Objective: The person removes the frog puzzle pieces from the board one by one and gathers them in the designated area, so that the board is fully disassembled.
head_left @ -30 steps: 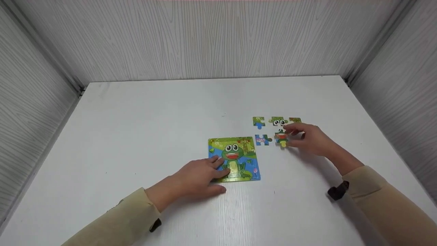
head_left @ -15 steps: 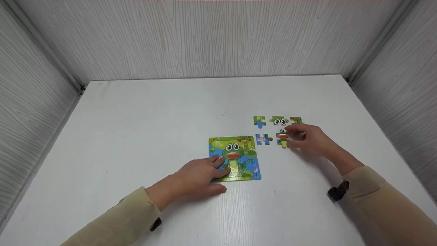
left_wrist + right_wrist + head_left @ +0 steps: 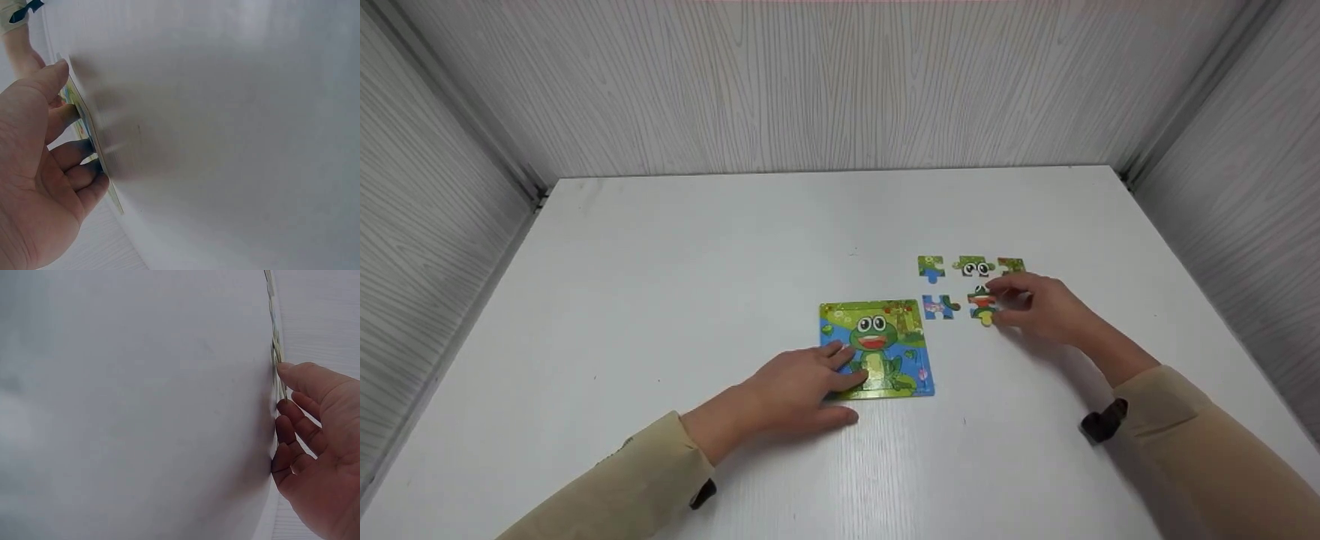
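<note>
Change: against the earlier head views we record almost none; both hands keep their posts and the loose pieces their layout. We take this to mean the work is paused on one piece, whether setting down or lifting we cannot tell.

Item, right hand (image 3: 1046, 307): thumb and forefinger bent, tips slightly parted, apparently pinching the frog-mouth piece (image 3: 981, 301) at its near side; firmness not discernible.

Item, left hand (image 3: 802, 390): fingers spread and relaxed over the puzzle board (image 3: 881, 341), gripping nothing; thumb on the table (image 3: 697, 255).

Item, the board: thin, square, glossy, printed with a whole frog, lying partly under the left fingertips.

Item, flat jigsaw pieces with rounded tabs and sockets: eyes piece (image 3: 975, 267), just beyond the right forefinger; green corner piece (image 3: 1011, 265), beyond its knuckle; green-and-blue piece (image 3: 931, 265), farther left; pink-and-blue piece (image 3: 931, 307), left of the pinched one.

Item, the table: smooth, white, faintly shiny, beneath all fingers.
</note>
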`<state>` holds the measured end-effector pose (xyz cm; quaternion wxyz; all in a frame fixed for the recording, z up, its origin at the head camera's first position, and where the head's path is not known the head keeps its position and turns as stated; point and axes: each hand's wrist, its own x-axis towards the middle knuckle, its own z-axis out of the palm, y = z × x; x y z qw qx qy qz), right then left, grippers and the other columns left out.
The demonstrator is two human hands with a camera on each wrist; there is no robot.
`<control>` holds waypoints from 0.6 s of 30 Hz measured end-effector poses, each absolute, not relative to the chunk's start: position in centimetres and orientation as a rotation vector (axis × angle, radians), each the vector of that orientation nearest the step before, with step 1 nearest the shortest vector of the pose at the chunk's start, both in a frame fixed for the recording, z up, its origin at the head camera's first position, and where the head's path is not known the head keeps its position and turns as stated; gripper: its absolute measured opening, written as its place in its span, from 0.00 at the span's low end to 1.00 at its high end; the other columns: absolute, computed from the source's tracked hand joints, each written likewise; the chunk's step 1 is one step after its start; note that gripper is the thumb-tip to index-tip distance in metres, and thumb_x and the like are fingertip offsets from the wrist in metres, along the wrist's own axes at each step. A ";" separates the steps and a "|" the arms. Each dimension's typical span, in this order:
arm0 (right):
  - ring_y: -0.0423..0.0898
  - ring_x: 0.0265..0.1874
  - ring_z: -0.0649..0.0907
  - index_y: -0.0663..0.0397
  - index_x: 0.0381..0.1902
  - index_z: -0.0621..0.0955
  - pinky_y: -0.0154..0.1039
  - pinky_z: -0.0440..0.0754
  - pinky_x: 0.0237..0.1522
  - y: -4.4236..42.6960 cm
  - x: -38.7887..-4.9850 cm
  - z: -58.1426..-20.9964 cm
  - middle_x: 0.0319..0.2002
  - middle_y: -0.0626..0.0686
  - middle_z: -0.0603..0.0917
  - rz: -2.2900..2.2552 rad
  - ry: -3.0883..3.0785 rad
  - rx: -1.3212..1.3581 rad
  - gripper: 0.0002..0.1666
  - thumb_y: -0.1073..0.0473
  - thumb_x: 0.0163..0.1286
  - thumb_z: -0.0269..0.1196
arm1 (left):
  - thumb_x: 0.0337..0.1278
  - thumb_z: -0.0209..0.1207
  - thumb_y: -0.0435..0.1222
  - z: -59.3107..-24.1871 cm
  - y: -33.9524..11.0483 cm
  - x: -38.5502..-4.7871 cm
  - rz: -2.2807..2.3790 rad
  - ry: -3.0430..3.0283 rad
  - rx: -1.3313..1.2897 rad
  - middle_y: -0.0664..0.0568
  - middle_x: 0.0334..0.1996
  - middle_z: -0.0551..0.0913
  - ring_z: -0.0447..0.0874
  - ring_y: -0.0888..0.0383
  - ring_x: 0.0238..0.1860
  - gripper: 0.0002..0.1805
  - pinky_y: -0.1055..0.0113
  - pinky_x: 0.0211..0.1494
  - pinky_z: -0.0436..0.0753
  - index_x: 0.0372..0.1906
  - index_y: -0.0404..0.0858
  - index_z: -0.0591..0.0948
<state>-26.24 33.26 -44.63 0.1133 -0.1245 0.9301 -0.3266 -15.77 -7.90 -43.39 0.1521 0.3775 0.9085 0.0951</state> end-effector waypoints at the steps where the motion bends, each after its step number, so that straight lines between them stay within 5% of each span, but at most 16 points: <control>1: 0.55 0.59 0.78 0.51 0.68 0.81 0.55 0.77 0.64 33.3 -26.2 -44.6 0.63 0.55 0.82 -0.955 2.732 -0.362 0.30 0.59 0.70 0.73 | 0.76 0.56 0.60 -43.4 -7.9 -15.8 0.272 2.605 1.080 0.43 0.80 0.65 0.58 0.45 0.82 0.34 0.48 0.78 0.68 0.78 0.49 0.75; 18: 0.55 0.59 0.79 0.52 0.69 0.81 0.54 0.78 0.61 33.1 -26.2 -44.0 0.62 0.55 0.82 -0.962 2.748 -0.391 0.29 0.58 0.71 0.73 | 0.75 0.56 0.60 -43.7 -7.9 -15.8 0.267 2.607 1.058 0.44 0.80 0.65 0.58 0.45 0.82 0.35 0.48 0.78 0.69 0.79 0.51 0.74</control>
